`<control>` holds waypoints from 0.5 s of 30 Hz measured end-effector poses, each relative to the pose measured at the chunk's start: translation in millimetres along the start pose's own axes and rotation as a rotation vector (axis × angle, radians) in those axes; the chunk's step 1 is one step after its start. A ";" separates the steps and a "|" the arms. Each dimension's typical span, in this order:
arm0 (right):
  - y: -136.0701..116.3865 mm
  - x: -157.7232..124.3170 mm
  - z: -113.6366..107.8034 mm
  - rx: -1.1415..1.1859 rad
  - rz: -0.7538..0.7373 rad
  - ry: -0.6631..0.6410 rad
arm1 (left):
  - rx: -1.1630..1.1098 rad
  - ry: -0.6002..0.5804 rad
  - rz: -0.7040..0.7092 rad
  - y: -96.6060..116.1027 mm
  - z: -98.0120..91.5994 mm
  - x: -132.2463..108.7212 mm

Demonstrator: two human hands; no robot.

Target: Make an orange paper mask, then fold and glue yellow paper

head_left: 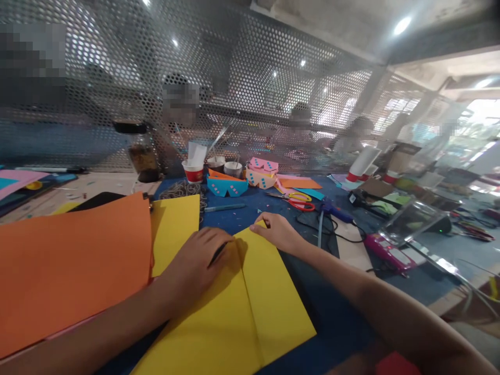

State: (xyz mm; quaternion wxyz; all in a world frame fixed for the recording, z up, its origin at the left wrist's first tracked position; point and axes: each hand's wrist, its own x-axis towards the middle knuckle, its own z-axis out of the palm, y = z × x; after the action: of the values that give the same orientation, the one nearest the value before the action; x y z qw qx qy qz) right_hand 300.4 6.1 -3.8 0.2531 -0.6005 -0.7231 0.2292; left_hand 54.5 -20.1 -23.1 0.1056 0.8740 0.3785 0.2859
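Note:
A large yellow paper sheet lies in front of me on the blue table mat, a lengthwise crease running down it. My left hand is closed, its fingers curled down at the sheet's far edge near the top of the crease. A dark patch shows between its thumb and fingers; I cannot tell whether that is an object or shadow. The sheet's far right corner is pinched by my right hand, its thumb on top.
Orange sheets overlap more yellow paper at left. Farther back are paper glasses, cups, scissors and a jar. A glue gun with a cord and a pink device lie at right, before a perforated metal screen.

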 end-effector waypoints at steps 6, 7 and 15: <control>3.3 -9.3 0.0 -0.042 0.031 -0.003 | 0.236 -0.103 0.162 -2.4 9.4 -10.7; 4.0 -12.2 -0.8 -0.037 0.032 -0.011 | 0.259 -0.084 0.175 -2.4 10.0 -11.1; 8.5 -27.8 3.2 -0.018 -0.049 0.034 | 0.385 -0.077 0.174 0.7 9.5 -17.4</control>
State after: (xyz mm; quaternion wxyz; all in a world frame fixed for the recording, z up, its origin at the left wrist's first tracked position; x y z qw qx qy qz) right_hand 309.0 -19.8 -14.1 0.2655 -0.5886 -0.7353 0.2061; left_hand 50.9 -32.8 -37.9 -0.0739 0.9177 0.3450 0.1826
